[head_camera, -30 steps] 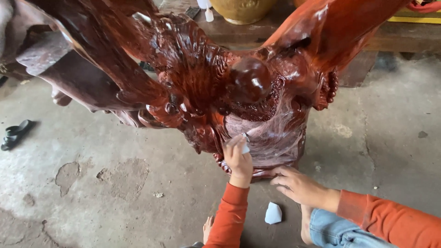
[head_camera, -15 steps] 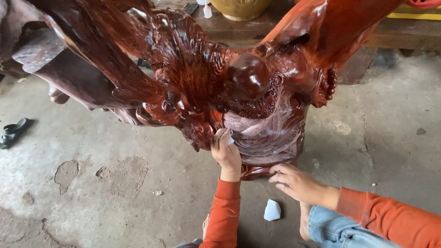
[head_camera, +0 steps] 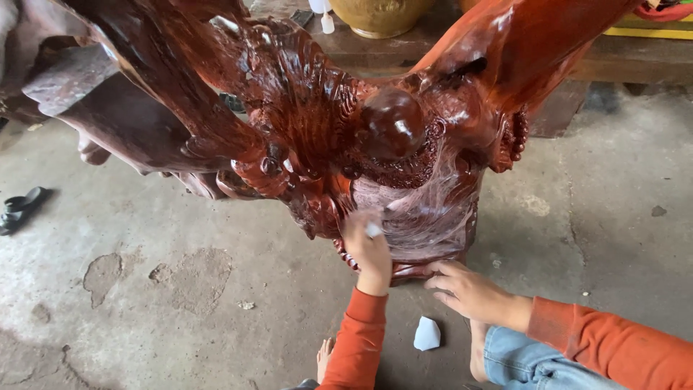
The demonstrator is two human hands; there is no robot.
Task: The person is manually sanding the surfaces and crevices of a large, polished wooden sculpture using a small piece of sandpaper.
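A large glossy red-brown carved wooden sculpture (head_camera: 339, 123) stands on the concrete floor, with feathered carving and a round knob at its middle. My left hand (head_camera: 368, 249) presses a small pale piece of abrasive or cloth (head_camera: 373, 230) against the dull, whitish lower trunk (head_camera: 426, 217). My right hand (head_camera: 469, 292) rests with fingers spread against the sculpture's base, holding nothing. Both arms wear orange sleeves.
A small white folded scrap (head_camera: 426, 334) lies on the floor between my arms. My bare feet and jeans knee (head_camera: 534, 361) are below. A black sandal (head_camera: 18, 209) lies at left. A yellow pot (head_camera: 379, 16) and wooden bench stand behind.
My left hand has slid leftward and a little up along the lower trunk with the pale piece. The right hand has stayed at the base.
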